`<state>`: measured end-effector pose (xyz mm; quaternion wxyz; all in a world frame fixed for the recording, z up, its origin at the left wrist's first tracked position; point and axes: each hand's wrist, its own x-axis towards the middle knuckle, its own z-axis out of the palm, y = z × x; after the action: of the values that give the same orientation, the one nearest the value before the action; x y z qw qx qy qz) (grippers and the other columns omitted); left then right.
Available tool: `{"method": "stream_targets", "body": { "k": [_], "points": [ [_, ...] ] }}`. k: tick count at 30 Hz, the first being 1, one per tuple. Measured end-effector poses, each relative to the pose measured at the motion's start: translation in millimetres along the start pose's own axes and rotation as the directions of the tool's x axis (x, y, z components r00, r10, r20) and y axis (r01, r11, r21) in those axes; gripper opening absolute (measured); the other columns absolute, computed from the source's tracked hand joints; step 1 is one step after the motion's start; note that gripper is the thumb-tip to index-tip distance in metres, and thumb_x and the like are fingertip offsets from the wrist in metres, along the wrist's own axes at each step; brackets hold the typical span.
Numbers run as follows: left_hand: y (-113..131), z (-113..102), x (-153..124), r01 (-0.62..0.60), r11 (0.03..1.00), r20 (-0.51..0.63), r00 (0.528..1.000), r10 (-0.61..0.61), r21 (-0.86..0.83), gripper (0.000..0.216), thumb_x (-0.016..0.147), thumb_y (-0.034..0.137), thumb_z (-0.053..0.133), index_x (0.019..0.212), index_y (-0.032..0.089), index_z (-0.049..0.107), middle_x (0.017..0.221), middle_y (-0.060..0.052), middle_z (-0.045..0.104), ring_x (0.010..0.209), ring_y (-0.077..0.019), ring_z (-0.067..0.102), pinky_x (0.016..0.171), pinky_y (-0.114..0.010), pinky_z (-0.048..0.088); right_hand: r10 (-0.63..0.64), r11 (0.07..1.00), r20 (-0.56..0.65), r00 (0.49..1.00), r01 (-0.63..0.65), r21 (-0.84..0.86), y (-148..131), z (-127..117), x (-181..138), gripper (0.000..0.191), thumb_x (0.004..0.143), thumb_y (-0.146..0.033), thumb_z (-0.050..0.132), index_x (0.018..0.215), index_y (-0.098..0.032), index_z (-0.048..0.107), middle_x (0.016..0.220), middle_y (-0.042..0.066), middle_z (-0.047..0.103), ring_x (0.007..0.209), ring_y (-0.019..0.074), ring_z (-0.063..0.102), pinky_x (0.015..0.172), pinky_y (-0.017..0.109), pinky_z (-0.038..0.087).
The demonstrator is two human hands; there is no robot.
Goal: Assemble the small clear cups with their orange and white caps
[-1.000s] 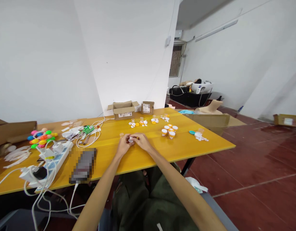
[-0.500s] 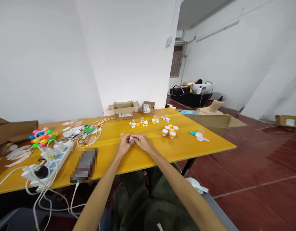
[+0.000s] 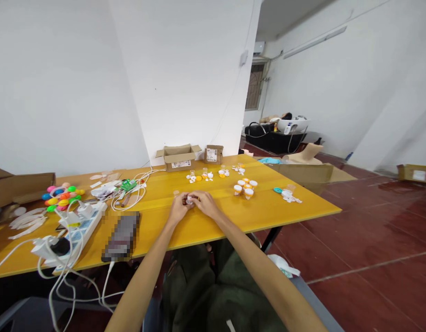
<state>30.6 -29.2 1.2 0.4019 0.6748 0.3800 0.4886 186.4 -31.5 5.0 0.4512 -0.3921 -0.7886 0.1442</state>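
My left hand (image 3: 179,207) and my right hand (image 3: 204,202) meet above the front part of the yellow table (image 3: 233,216). Between their fingertips is a small white piece with dark marks (image 3: 189,200); both hands are closed on it, and its exact kind is too small to make out. Just beyond my left hand stands a small clear cup (image 3: 176,192). To the right is a cluster of capped clear cups (image 3: 248,193) with white and orange lids. Farther back lie several small white pieces (image 3: 191,179) among orange lids (image 3: 198,178) and clear cups.
A teal lid (image 3: 277,190) and white parts (image 3: 289,198) lie near the right edge. Two cardboard boxes (image 3: 180,163) stand by the wall. Leftward are a phone (image 3: 121,236), a power strip (image 3: 78,235) with tangled cables, and colourful balls (image 3: 62,197).
Both hands stay in nearly the same place, still holding the small white piece between the fingertips. The view has shifted very slightly.
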Motion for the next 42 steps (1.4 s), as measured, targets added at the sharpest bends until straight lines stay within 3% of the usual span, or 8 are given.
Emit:
{"method": "stream_targets", "body": {
  "k": [14,20,42],
  "points": [
    [-0.5,-0.2,-0.1,-0.007,1.000,0.000,1.000,0.007,-0.004,0.032,0.062,0.010,0.073,0.093,0.017,0.072,0.089,-0.003,0.076,0.076,-0.0170,0.070,0.072,-0.028,0.057,-0.031,0.999,-0.012,0.999,0.032,0.036,-1.9,-0.3,-0.2,0.025,0.088,-0.015,0.056,0.093,-0.026,0.077,0.093,0.004,0.078,0.088,0.0203,0.070,0.080,0.028,0.051],
    [1.8,0.6,0.4,-0.007,1.000,0.017,1.000,0.007,0.023,0.026,0.063,0.012,0.072,0.089,0.018,0.072,0.081,-0.001,0.074,0.076,-0.0169,0.069,0.072,-0.028,0.057,-0.013,1.000,-0.005,1.000,0.013,0.027,-2.1,-0.5,-0.1,0.022,0.087,-0.015,0.058,0.091,-0.025,0.077,0.091,0.003,0.077,0.085,0.0199,0.069,0.077,0.027,0.050],
    [-0.2,3.2,1.5,-0.032,0.995,0.010,0.999,0.031,0.090,0.024,0.067,0.018,0.073,0.091,0.018,0.072,0.085,-0.002,0.075,0.073,-0.0160,0.067,0.070,-0.026,0.055,0.054,0.999,0.000,0.999,-0.054,0.004,-0.1,-0.5,-1.5,0.010,0.086,-0.026,0.064,0.091,-0.025,0.073,0.091,0.003,0.076,0.084,0.0193,0.068,0.076,0.027,0.050]
  ]
}}
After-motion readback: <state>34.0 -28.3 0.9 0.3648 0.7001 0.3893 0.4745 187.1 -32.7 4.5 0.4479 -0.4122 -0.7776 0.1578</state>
